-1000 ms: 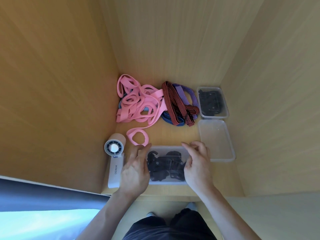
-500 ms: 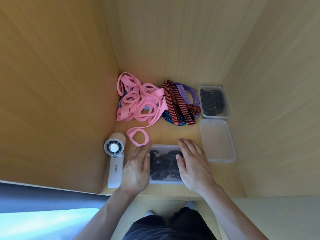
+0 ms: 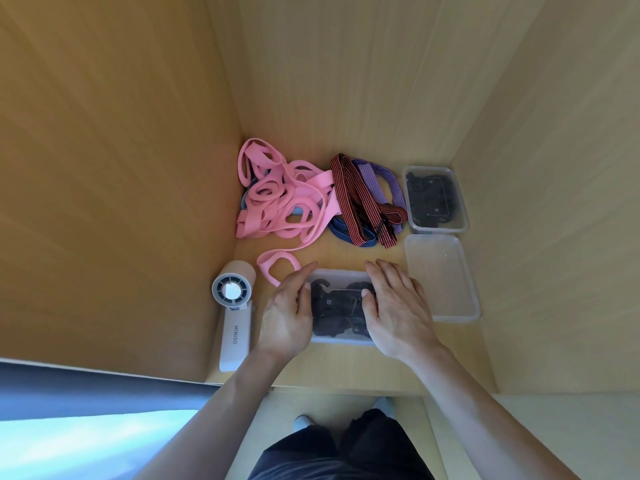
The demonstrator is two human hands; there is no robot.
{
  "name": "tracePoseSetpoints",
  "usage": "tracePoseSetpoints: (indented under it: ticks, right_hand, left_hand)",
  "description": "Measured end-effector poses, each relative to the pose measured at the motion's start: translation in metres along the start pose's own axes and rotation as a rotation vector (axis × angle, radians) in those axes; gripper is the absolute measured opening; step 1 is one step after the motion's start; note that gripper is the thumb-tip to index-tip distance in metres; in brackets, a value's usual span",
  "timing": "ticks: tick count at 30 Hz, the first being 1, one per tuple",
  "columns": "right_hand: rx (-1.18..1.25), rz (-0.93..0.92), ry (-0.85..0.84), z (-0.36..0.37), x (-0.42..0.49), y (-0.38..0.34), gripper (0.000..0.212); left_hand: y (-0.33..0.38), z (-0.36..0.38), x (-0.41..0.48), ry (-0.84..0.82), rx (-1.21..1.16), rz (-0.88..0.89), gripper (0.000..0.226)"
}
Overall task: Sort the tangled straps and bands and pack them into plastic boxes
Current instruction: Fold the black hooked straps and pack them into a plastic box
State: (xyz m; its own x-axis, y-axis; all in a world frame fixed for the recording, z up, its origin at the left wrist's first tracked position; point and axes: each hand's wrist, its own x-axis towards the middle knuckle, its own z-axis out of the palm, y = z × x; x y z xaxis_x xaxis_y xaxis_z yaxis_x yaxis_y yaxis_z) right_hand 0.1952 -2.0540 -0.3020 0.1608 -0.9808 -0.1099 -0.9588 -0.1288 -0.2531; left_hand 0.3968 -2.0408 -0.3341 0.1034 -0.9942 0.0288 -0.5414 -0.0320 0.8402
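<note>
Plainly, neither grip clasps anything: the left hand (image 3: 287, 306) and right hand (image 3: 394, 306) lie flat, fingers straight, on the near box (image 3: 341, 338), probably pressing a lid down over the black straps (image 3: 337, 303) packed inside. Beyond them the pink bands (image 3: 287, 206) and striped straps (image 3: 360, 206) lie tangled on the bench (image 3: 346, 251) — still to be sorted — with a spare clear box (image 3: 440, 278) just to the right.

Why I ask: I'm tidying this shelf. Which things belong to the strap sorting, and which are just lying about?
Job: pink bands; red-black striped strap; purple strap; blue strap; near box, under left hand and right hand; far filled box; empty clear box.
Lying about: MINISO handheld fan.
</note>
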Motion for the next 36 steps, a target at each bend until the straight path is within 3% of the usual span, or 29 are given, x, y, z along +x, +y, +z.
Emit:
tracePoseSetpoints:
  ticks: [8,12,17,21,25,36]
  right_hand:
    - [0.128,-0.011,0.037,0.002,0.002,0.0,0.066]
    - [0.305,-0.012,0.08,0.004,0.004,0.004,0.059]
    - [0.052,-0.223,0.144,0.006,0.002,0.003,0.059]
    - [-0.02,-0.423,0.003,0.006,0.007,0.009,0.079]
    - [-0.101,-0.432,-0.074,0.007,0.01,0.01,0.102]
    - [0.063,-0.369,-0.003,0.002,0.015,0.0,0.099]
  left_hand:
    - [-0.004,-0.001,0.0,-0.001,-0.075,0.035,0.042]
    - [-0.003,-0.001,0.001,-0.019,-0.199,-0.065,0.042]
    - [0.002,0.001,0.004,-0.013,-0.356,-0.119,0.041]
    - [0.005,0.0,0.01,-0.033,-0.415,-0.172,0.045]
    - [0.004,0.0,0.014,-0.059,-0.435,-0.212,0.043]
    - [-0.001,-0.011,0.018,-0.083,-0.431,-0.34,0.037]
